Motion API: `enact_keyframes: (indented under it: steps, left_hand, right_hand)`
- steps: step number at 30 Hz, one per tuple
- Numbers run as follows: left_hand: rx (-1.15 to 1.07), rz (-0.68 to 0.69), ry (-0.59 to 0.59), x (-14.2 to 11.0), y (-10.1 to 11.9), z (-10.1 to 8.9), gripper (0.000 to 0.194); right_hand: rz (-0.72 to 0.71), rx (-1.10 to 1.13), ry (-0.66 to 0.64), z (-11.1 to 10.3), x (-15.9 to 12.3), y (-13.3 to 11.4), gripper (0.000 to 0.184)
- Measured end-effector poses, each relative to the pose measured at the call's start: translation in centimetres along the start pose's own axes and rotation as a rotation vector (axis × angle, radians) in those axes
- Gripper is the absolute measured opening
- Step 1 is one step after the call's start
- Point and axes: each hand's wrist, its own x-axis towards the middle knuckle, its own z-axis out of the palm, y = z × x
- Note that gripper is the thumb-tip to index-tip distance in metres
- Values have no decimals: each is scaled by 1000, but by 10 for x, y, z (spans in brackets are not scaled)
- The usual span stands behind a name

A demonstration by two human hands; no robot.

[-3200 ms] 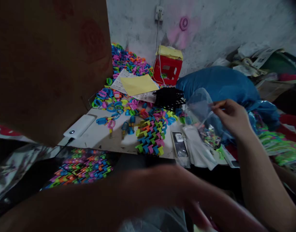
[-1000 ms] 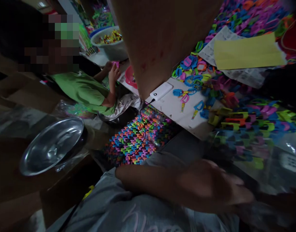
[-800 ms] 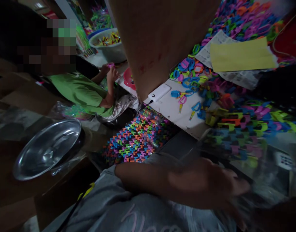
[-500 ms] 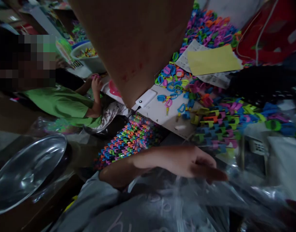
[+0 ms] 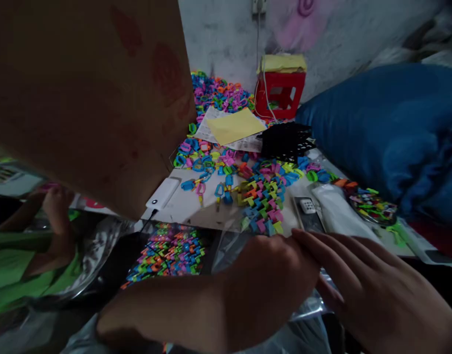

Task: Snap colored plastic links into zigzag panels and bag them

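My left hand (image 5: 273, 275) is closed in a fist, its fingers turned away from view, over a clear plastic bag (image 5: 310, 306) that shows below and beside it. My right hand (image 5: 384, 290) has its fingers stretched out and lies against the left hand's knuckles. Just beyond the hands, small coloured plastic pieces (image 5: 264, 204) stand in neat rows at the table's edge. Below my left forearm, more pieces in rows (image 5: 174, 248) lie under clear plastic.
A tall cardboard panel (image 5: 100, 98) blocks the left side. On the table (image 5: 207, 216) lie a white power bank (image 5: 164, 192), yellow paper (image 5: 236, 127), black netting (image 5: 286, 141) and a phone (image 5: 309, 214). A red stool (image 5: 281, 93) and big blue sack (image 5: 395, 132) stand behind. A co-worker's hand (image 5: 56, 206) is left.
My view has swung right and up. My right hand has come in from the right and now meets my left hand. The blue sack has come into view.
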Motion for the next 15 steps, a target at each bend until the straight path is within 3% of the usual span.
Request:
enact_keyframes:
  steps: [5,9,11,13,15]
  left_hand:
    - [354,-132,-7,6,1,-21,14]
    - [549,-348,-226,27,-10,-58,11]
    - [616,-383,-295,44,-22,-77,17]
    - [657,-382,-226,61,-38,-96,20]
    - [645,-396,-54,77,-54,-113,21]
  right_hand:
    - [-9,-30,39,-8,4,13,30]
    - [49,-116,24,-16,24,31,27]
    - [76,-150,-20,-19,44,42,23]
    - [105,-172,-56,-22,68,52,19]
    - [185,-187,-44,-25,93,62,18]
